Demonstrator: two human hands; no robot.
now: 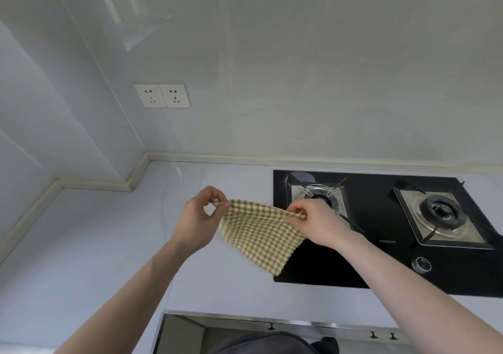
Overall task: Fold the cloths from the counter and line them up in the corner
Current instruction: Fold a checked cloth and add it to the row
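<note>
A small cream-and-green checked cloth (260,235) hangs in the air above the white counter (95,245), just left of the stove. My left hand (198,217) pinches its upper left corner between thumb and fingertips. My right hand (313,221) pinches the upper right corner the same way. The cloth's top edge is stretched between both hands, and its lower part droops toward the stove's left edge. No other cloth shows in this view.
A black glass gas stove (381,272) with two burners and a knob (421,265) fills the right side of the counter. The counter corner (148,160) lies at the back left under a double wall socket (162,95). The counter's front edge has hooks below it.
</note>
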